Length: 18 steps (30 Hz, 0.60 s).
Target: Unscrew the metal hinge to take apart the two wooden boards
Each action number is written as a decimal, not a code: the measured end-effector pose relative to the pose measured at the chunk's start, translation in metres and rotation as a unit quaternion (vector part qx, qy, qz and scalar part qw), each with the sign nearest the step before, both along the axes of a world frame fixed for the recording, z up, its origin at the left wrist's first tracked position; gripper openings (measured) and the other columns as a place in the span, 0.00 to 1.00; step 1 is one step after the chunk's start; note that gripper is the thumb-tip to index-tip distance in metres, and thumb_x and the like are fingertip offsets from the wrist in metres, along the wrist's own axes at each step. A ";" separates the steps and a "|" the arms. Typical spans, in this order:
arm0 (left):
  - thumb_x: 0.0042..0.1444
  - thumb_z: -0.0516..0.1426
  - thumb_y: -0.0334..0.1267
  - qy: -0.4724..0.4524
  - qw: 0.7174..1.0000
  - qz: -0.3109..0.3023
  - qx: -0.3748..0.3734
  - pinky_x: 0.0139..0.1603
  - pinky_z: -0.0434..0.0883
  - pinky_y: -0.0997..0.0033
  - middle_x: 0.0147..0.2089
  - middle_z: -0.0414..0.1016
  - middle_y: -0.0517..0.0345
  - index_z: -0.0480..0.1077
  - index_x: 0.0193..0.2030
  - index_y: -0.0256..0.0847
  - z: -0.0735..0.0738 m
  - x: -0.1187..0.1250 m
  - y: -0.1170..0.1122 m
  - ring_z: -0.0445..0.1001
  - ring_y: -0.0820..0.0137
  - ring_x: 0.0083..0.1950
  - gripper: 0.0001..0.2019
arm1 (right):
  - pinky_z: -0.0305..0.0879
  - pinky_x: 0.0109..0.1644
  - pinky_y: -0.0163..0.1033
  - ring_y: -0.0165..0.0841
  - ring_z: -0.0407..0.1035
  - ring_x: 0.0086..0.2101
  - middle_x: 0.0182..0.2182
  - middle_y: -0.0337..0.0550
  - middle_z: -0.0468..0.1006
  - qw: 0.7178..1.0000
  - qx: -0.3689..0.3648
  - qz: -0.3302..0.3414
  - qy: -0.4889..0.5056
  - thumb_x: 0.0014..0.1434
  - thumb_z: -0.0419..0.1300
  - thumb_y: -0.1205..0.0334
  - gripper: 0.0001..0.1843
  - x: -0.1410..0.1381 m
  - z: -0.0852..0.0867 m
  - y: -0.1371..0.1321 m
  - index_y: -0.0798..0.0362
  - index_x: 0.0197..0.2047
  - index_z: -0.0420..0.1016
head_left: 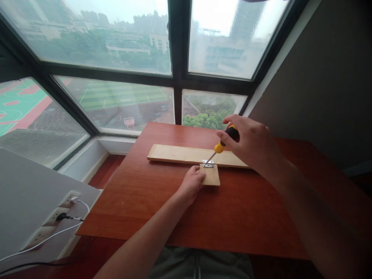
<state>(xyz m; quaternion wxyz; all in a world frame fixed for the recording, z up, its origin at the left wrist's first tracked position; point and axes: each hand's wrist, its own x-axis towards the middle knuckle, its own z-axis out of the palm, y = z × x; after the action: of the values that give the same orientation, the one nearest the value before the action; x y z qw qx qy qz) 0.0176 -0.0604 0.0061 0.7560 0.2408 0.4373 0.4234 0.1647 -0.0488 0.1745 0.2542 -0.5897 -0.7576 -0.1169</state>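
Long board (171,153) flat on red-brown table (139,201). Left hand (193,183) closed, pinching left edge of small wood piece (212,177), thumb on top. Metal hinge (211,164) at that piece's far edge, beside board. Screwdriver (218,148) tilted, tip at hinge. Right hand (251,137) partly curled, gripping screwdriver's yellow-black handle.

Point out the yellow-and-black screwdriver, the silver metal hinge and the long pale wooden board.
Yellow-and-black screwdriver (220,147), head view: yellow front of its handle.
Silver metal hinge (210,165), head view: near leaf.
Long pale wooden board (190,154), head view: top face.
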 end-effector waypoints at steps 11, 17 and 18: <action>0.52 0.57 0.23 0.002 1.000 0.003 -0.007 0.34 0.72 0.75 0.36 0.78 0.53 0.66 0.42 0.37 0.001 0.000 -0.001 0.76 0.72 0.33 0.11 | 0.67 0.39 0.44 0.39 0.73 0.36 0.43 0.47 0.79 0.998 -0.018 0.046 0.040 0.58 0.59 0.57 0.19 -0.001 0.002 -0.006 0.52 0.53 0.70; 0.52 0.58 0.23 0.007 1.000 0.002 -0.005 0.32 0.72 0.76 0.35 0.78 0.54 0.66 0.42 0.37 0.000 0.000 0.000 0.75 0.72 0.32 0.11 | 0.66 0.38 0.44 0.38 0.72 0.32 0.37 0.44 0.79 0.999 -0.012 0.017 0.034 0.59 0.58 0.58 0.16 0.000 0.002 -0.003 0.51 0.50 0.73; 0.52 0.58 0.24 0.006 1.000 0.002 -0.004 0.32 0.71 0.76 0.35 0.78 0.54 0.66 0.42 0.37 0.000 0.000 0.000 0.75 0.72 0.32 0.11 | 0.67 0.40 0.44 0.37 0.73 0.34 0.40 0.45 0.79 0.998 -0.015 0.030 0.044 0.57 0.59 0.61 0.18 0.001 0.002 -0.004 0.51 0.51 0.72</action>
<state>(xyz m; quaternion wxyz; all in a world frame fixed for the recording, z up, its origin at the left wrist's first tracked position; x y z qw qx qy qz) 0.0173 -0.0606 0.0059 0.7532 0.2394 0.4441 0.4220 0.1654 -0.0530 0.1761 0.2822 -0.5747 -0.7647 -0.0721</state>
